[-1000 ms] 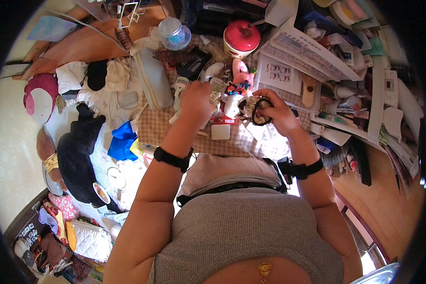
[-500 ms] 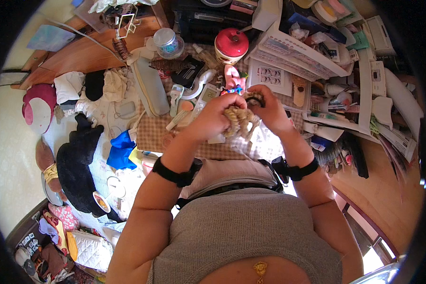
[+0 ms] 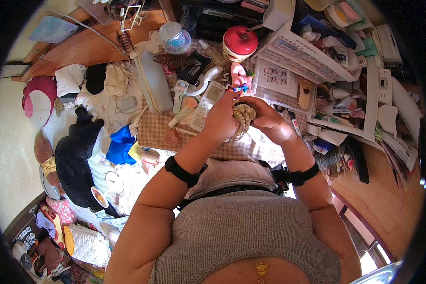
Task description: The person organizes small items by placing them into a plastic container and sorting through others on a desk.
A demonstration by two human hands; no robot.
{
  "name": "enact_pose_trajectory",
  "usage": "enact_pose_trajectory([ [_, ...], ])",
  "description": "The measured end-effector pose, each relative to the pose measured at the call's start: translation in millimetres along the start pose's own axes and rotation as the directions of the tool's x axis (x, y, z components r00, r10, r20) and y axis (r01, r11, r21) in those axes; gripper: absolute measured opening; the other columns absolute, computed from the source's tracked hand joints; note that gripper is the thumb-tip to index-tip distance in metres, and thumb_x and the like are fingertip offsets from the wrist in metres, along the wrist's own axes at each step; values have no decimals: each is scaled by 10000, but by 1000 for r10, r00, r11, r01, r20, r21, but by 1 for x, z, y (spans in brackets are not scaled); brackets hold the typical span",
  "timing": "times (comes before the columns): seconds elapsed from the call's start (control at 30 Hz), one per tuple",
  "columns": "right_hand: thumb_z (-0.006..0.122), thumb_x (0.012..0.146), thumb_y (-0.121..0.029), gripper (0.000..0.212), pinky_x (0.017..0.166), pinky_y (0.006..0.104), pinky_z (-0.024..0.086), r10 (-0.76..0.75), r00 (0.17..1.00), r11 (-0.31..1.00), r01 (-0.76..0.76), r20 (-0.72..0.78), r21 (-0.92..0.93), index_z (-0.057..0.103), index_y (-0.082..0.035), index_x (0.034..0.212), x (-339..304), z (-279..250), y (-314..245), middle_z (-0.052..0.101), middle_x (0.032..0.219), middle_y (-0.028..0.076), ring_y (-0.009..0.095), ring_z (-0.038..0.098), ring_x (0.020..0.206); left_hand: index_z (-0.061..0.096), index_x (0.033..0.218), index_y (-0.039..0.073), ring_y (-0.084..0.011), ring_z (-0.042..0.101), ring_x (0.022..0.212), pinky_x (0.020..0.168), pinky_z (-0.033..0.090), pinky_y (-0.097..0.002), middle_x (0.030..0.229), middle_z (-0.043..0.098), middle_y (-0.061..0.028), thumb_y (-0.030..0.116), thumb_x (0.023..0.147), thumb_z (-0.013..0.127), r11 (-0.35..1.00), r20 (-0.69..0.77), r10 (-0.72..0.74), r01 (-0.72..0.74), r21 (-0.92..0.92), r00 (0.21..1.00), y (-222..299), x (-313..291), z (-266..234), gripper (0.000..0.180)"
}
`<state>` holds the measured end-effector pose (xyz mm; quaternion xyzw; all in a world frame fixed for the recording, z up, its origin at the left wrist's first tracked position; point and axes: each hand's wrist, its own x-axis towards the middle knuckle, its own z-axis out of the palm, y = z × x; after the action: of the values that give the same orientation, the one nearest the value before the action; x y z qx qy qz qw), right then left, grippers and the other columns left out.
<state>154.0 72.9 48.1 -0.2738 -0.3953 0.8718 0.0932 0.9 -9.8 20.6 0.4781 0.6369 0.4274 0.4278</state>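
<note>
Both of my hands hold a tan braided scrunchie point(image 3: 244, 118), ropy and bunched up, over the near part of the table. My left hand point(image 3: 221, 118) grips its left side with the fingers curled. Closed on the right side is my right hand point(image 3: 270, 120), its thumb and fingers pressing the top and edge. Just beyond my fingertips lies a pink figure point(image 3: 240, 75) with a small blue and red piece point(image 3: 241, 89) by it. A white remote control point(image 3: 207, 106) lies left of my left hand, partly covered by it.
Behind stand a red-lidded pot point(image 3: 240, 41) and a clear jar point(image 3: 174, 38). A grey case point(image 3: 152, 83) lies to the left, near a makeup brush point(image 3: 184, 110). White shelves point(image 3: 307, 54) packed with small items border the right. A checked cloth point(image 3: 158, 128) covers the table.
The scrunchie has been turned and gathered into a tighter bunch. My hands have come closer together around it, and the view has shifted slightly.
</note>
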Motion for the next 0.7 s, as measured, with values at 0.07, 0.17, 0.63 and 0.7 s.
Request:
enact_pose_trajectory([
  [0.07,739,701,-204,863,1009,331,339,-40,997,996,35,-59,-83,254,-51,1399,0,0,8,434,1295,121,212,446,1177,442,1110,10,-384,568,952,775,453,-418,966,591,-221,172,721,639,966,-94,-123,141,219,988,15,0,1,465],
  [0.17,814,649,-281,913,990,323,353,-53,989,783,-45,-140,-621,299,-51,1367,5,18,-2,455,1265,106,195,449,1158,448,1066,10,-400,554,953,753,454,-432,976,578,-241,239,717,655,962,-71,-44,62,267,996,7,3,5,466],
  [0.63,529,755,-7,437,797,294,455,-241,907,924,105,-345,-369,447,-16,1185,13,-34,-8,563,1049,99,185,561,928,568,1062,33,-293,577,936,773,473,-336,1031,573,-173,34,744,620,904,-201,72,21,426,977,-27,49,-28,323],
  [0.7,525,759,5,438,791,285,456,-208,909,947,94,-362,-307,443,-11,1188,7,-32,-13,554,1045,108,178,555,917,607,990,30,-342,577,894,759,478,-386,958,581,-209,37,723,612,882,-223,113,6,471,968,-35,52,-23,268],
])
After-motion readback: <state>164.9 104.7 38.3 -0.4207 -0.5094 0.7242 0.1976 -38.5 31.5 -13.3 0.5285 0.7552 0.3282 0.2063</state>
